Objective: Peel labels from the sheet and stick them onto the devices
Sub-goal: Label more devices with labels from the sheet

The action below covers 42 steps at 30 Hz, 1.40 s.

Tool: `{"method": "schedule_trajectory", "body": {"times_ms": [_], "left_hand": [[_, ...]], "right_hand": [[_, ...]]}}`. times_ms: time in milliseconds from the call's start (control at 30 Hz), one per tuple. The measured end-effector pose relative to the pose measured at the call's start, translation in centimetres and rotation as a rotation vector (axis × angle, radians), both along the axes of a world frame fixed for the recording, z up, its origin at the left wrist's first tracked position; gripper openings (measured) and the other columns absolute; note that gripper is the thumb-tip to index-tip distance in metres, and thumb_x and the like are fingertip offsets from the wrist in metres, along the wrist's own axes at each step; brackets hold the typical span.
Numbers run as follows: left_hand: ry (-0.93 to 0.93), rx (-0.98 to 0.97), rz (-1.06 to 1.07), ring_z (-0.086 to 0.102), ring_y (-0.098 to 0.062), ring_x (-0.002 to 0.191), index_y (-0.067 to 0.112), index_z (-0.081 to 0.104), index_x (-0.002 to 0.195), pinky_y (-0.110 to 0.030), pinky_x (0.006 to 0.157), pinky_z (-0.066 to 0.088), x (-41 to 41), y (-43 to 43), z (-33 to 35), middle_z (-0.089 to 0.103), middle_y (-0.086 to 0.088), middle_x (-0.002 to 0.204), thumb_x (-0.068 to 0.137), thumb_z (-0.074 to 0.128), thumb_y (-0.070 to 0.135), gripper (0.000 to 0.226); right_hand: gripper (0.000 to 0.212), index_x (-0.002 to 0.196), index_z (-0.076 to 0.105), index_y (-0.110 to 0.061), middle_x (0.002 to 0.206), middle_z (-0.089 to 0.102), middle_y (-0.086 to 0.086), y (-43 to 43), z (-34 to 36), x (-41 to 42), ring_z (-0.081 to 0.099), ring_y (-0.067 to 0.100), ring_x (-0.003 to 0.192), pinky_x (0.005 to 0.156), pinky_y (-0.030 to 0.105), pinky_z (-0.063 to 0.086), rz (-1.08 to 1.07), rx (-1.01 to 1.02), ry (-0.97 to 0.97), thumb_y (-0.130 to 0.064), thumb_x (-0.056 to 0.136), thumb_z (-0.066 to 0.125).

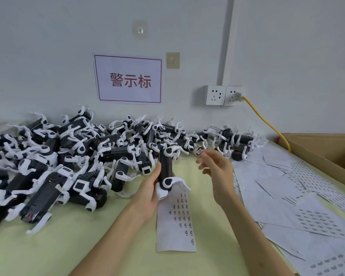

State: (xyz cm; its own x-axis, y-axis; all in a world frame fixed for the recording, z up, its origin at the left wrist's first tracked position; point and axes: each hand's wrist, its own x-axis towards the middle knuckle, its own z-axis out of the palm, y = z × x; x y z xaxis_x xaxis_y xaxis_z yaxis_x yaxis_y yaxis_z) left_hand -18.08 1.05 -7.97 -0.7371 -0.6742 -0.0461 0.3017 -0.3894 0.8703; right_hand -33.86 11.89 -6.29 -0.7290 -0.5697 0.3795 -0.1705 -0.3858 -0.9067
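The device (166, 168), long axis pointing away from the person, is gripped by the left hand (147, 190). The right hand (217, 176) hovers just right of it, nearer the top end. Whether it pinches anything, I cannot tell.

My left hand (147, 189) grips a black oblong plastic device with white curved clips (165, 168), upright. At its 6 o'clock a narrow white paper label sheet (175, 226) lies on the pale green tabletop (88, 246). My right hand (217, 174) hovers at its 3 o'clock, apart from it; whether its fingertips (203, 155) pinch a label I cannot tell.
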Motion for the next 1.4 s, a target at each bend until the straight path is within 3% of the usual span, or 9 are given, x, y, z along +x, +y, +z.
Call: {"method": "schedule_trajectory", "body": {"times_ms": [67,167,233,300,467,667,867,1067,1400], "left_hand": [[0.012,0.032,0.022,0.073,-0.015,0.076,0.012,0.081,0.097,-0.024,0.060,0.057,0.1,0.1,-0.1,0.075,-0.011,0.092,0.081,0.066,0.047,0.041],[-0.034,-0.013,0.016,0.072,-0.024,0.093,0.007,0.072,0.114,-0.033,0.075,0.058,0.0,0.2,-0.5,0.074,-0.018,0.107,0.083,0.066,0.047,0.051],[-0.008,-0.037,-0.009,0.068,-0.032,0.111,0.009,0.069,0.124,-0.042,0.091,0.055,-0.1,0.2,-0.8,0.070,-0.020,0.124,0.088,0.065,0.041,0.049],[0.049,-0.051,-0.051,0.065,-0.033,0.122,0.010,0.066,0.129,-0.043,0.097,0.054,-0.2,0.1,-1.0,0.067,-0.020,0.130,0.091,0.064,0.033,0.045],[0.097,-0.098,-0.082,0.067,-0.030,0.120,0.007,0.061,0.132,-0.035,0.087,0.059,-0.4,0.2,-1.1,0.068,-0.019,0.129,0.092,0.064,0.025,0.044],[0.045,-0.140,-0.055,0.061,-0.038,0.125,0.009,0.062,0.132,-0.054,0.109,0.046,-0.5,-0.2,-1.8,0.063,-0.023,0.134,0.093,0.065,0.025,0.042],[0.047,-0.155,-0.052,0.060,-0.039,0.127,0.011,0.064,0.130,-0.054,0.111,0.045,-0.6,-0.1,-1.8,0.062,-0.024,0.135,0.092,0.066,0.024,0.040],[0.060,-0.156,-0.062,0.065,-0.033,0.122,0.016,0.065,0.130,-0.044,0.101,0.053,-0.5,0.1,-1.8,0.066,-0.018,0.132,0.093,0.066,0.025,0.038],[0.054,-0.182,-0.048,0.066,-0.031,0.121,0.019,0.065,0.130,-0.042,0.097,0.051,-0.4,0.3,-1.7,0.068,-0.015,0.130,0.092,0.066,0.024,0.038]], "right_hand": [[0.016,0.081,0.073,-0.017,0.075,0.067,0.006,0.3,0.1,-0.2,0.057,0.015,0.063,0.062,0.026,0.044,0.132,0.001,-0.011,-0.010,0.094,0.068],[0.017,0.082,0.071,-0.014,0.077,0.069,0.006,0.0,0.1,0.7,0.060,0.016,0.068,0.063,0.024,0.048,0.294,0.152,0.086,-0.007,0.097,0.066],[0.015,0.084,0.071,-0.014,0.077,0.071,0.003,-0.4,-0.2,1.5,0.064,0.015,0.071,0.065,0.023,0.051,0.282,0.229,0.165,-0.010,0.098,0.066],[0.014,0.084,0.071,-0.013,0.075,0.072,0.000,-0.7,-0.4,2.0,0.069,0.012,0.073,0.066,0.021,0.053,0.241,0.250,0.199,-0.012,0.098,0.067],[0.014,0.084,0.072,-0.011,0.076,0.073,0.001,-0.8,-0.4,2.3,0.071,0.011,0.073,0.062,0.018,0.052,0.175,0.244,0.213,-0.013,0.097,0.068],[0.010,0.087,0.074,-0.004,0.077,0.073,0.004,-0.9,-0.5,2.4,0.070,0.005,0.068,0.057,0.015,0.049,0.115,0.246,0.234,-0.009,0.095,0.070],[0.010,0.084,0.075,-0.009,0.076,0.074,0.000,-1.0,-0.4,2.6,0.071,0.006,0.067,0.056,0.014,0.046,0.056,0.258,0.260,-0.011,0.093,0.073],[0.010,0.083,0.075,-0.009,0.076,0.073,0.000,-0.9,-0.4,2.8,0.070,0.006,0.066,0.054,0.014,0.047,0.056,0.256,0.239,-0.009,0.093,0.073],[0.011,0.082,0.075,-0.011,0.079,0.075,0.004,-1.0,-0.5,3.0,0.073,0.020,0.071,0.058,0.023,0.052,0.050,0.261,0.209,-0.012,0.093,0.074]]}}
